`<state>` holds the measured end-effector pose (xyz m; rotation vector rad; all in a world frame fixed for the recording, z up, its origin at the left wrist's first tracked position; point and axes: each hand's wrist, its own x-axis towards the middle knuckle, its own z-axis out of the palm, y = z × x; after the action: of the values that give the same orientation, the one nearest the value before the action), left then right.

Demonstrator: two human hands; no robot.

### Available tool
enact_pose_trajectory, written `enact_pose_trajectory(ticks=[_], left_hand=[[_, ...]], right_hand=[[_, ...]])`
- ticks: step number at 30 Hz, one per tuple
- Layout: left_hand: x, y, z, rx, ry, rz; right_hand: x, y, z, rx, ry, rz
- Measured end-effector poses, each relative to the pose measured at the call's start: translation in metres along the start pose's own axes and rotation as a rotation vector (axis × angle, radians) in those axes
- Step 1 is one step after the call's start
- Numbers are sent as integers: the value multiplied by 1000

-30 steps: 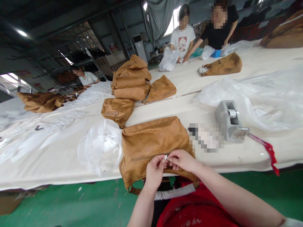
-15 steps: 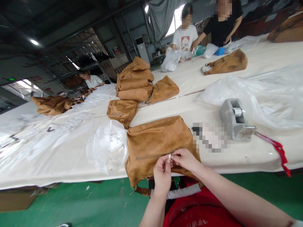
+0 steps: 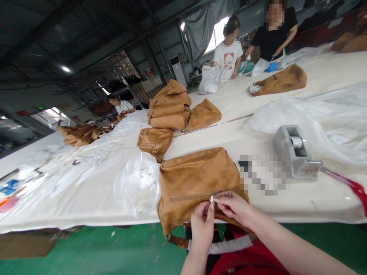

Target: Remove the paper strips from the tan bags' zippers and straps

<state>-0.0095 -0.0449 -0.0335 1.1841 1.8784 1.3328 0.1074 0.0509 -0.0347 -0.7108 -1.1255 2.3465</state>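
Note:
A brown leather bag [image 3: 197, 172] lies flat at the table's front edge, a zipper [image 3: 189, 196] running across its upper face. At the zipper's right end is a small white piece [image 3: 212, 199], perhaps wrapped around the zipper pull; its exact kind is too small to tell. My left hand [image 3: 203, 223] pinches it from below between thumb and finger. From the right, my right hand [image 3: 233, 207] closes its thumb and index finger at the same piece. The bag's strap, with a grey-white wrapped part [image 3: 231, 245], hangs over the edge towards my body.
Left of the bag sits a clear plastic bag [image 3: 137, 187] with white bits inside. A grey tape dispenser [image 3: 298, 152] and red-handled scissors [image 3: 358, 191] lie right. More brown bags [image 3: 169, 109] are piled behind. Plastic sheeting [image 3: 323, 126] covers the right side. Several co-workers stand across the table.
The view has shifted, so everything sits lower and further right. Both hands stay at the white piece, with the right fingers slightly more spread. Across the table, a co-worker's arm has drawn back.

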Motion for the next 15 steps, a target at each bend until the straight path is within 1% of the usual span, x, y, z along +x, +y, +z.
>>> enact_pose_trajectory(ticks=[2,4,6,8,10,13,15], left_hand=[[1,4,-2,27,-17,40],[1,8,-2,74,29,82],[-1,10,-1,150,99,143],[-3,9,0,274,161,245],[-7,6,0,457,209,383],[-12,2,-2,719,238,569],[-13,1,-4,745,240,620]], right_hand=[[0,-2,-2,-10,-44,26],[-1,-4,-2,-24,-62,50],[-2,-4,-2,-42,-60,41],[-2,-3,-1,-62,-56,13],[-1,0,0,-79,-41,-10],[2,4,1,-80,-9,-29],[3,6,1,-81,10,-29]])
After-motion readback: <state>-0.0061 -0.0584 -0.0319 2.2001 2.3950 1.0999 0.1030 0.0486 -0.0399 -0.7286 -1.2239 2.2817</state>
